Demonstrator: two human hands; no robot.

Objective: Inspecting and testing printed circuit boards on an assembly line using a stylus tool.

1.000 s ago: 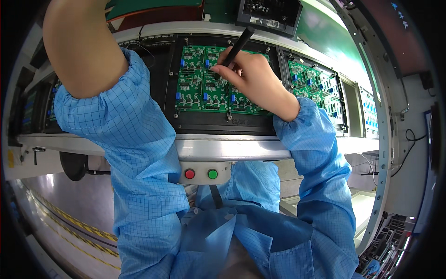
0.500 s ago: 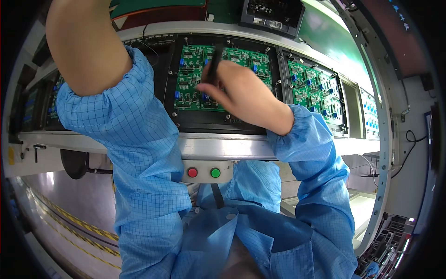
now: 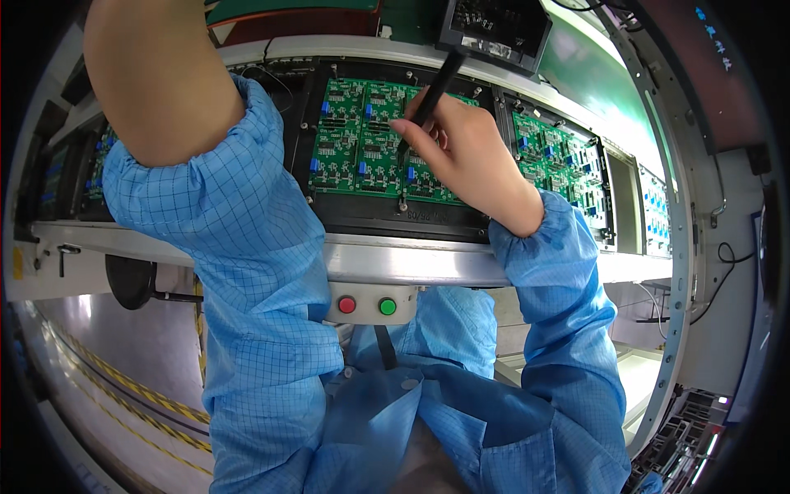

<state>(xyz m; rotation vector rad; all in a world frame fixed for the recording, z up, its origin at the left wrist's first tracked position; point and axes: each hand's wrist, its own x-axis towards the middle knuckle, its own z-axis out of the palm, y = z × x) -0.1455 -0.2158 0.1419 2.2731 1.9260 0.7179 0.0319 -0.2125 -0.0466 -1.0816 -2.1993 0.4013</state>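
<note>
My right hand (image 3: 465,140) is closed round a slim black pen-shaped tool (image 3: 436,90), whose exact kind I cannot make out. The tool slants, upper end to the right, its thin lower end over a green circuit board panel (image 3: 341,136). Whether that end touches the panel I cannot tell. Small blue parts (image 3: 362,168) and dark chips stand on the panel, which sits in a black frame (image 3: 362,206). Part of the panel is hidden behind the hand. My left forearm (image 3: 164,82) rises past the top edge, with its hand out of view.
Another populated green panel (image 3: 559,156) lies to the right, and more boards stand at the far left. A metal rail (image 3: 411,262) runs along the front, above a box with a red button (image 3: 346,305) and a green button (image 3: 387,306). A dark screen (image 3: 498,25) stands behind.
My right hand has moved to the right across the panel with the black tool, uncovering some of its middle part. The whole view has also shifted slightly. My left forearm keeps nearly its place.
</note>
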